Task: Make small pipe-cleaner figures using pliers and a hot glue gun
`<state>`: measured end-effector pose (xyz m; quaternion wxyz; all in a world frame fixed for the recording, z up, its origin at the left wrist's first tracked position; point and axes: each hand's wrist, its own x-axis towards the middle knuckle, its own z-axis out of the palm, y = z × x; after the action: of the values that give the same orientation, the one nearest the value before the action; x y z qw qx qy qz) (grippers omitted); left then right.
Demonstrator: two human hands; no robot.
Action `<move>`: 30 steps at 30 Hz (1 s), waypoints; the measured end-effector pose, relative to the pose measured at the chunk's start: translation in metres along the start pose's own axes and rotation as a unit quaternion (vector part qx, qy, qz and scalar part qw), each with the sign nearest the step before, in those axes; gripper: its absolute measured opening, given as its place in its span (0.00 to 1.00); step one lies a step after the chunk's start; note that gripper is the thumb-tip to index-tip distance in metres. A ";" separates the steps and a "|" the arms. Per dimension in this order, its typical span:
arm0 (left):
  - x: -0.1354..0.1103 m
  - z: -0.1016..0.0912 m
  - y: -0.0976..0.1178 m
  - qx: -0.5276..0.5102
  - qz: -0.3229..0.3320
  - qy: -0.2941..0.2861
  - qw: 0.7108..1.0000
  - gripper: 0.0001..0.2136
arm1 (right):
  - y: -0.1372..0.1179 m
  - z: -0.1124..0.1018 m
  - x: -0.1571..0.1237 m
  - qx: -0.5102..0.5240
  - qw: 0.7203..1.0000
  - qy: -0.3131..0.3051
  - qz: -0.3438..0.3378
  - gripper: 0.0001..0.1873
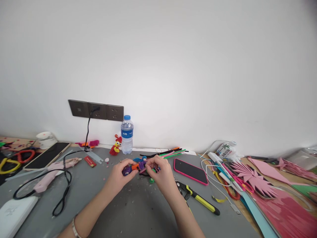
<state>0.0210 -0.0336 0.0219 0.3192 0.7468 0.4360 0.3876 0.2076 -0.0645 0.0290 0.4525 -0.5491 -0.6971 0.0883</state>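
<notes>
A small purple and orange pipe-cleaner figure [135,166] is held over the grey mat between both hands. My left hand [121,174] is closed around its purple left end. On its right end the fingertips of my right hand [159,169] are pinched; they partly hide it. Just behind the hands lie loose pipe cleaners [173,153] in black, pink and green. Yellow-and-black pliers [201,200] rest to the right of my right wrist. Farther back stands a small red and yellow pipe-cleaner figure [115,145].
A water bottle [127,135] stands against the wall. At left lie a pink glue gun [49,177], its black cord [68,180], a phone [47,155] and scissors [24,155]. A pink-cased phone [190,171], white cables [210,175] and pink paper [279,205] are at right.
</notes>
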 end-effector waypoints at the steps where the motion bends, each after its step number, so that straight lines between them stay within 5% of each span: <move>1: 0.000 0.000 0.000 0.000 0.001 0.001 1.000 0.08 | 0.000 0.000 0.000 0.001 1.000 -0.001 0.000 0.06; 30: 0.000 0.000 0.000 0.005 0.000 -0.003 1.000 0.08 | 0.001 0.000 -0.001 -0.006 1.000 0.002 0.000 0.06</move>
<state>0.0209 -0.0333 0.0220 0.3165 0.7500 0.4368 0.3827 0.2078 -0.0645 0.0278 0.4508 -0.5519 -0.6967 0.0828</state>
